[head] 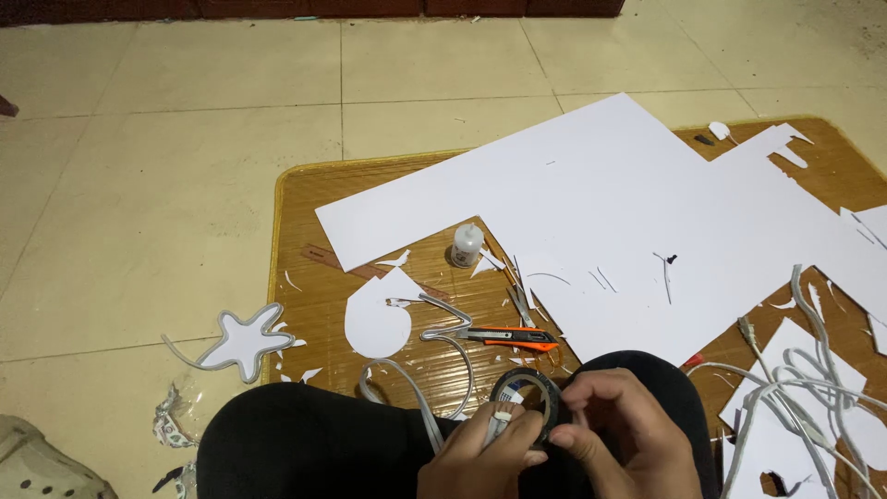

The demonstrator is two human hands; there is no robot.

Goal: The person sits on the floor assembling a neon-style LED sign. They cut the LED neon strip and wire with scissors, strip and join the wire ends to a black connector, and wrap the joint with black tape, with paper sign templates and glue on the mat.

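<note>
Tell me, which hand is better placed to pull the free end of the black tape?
Probably the right hand. Its fingertips pinch at the edge of the black tape roll, while the left hand is occupied: it steadies the roll and the white strip from below.

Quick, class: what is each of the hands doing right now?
Left hand: closed on a white strip end.
Right hand: closed on the black tape roll.

Pale cream floor tiles [166,157] with thin dark grout lines fill the upper and left frame. A dark reddish-brown wooden base [314,7] runs along the top edge. A woven brown bamboo mat [314,212] with a yellow border lies across the centre and right. Lighting is dim and even.
</note>
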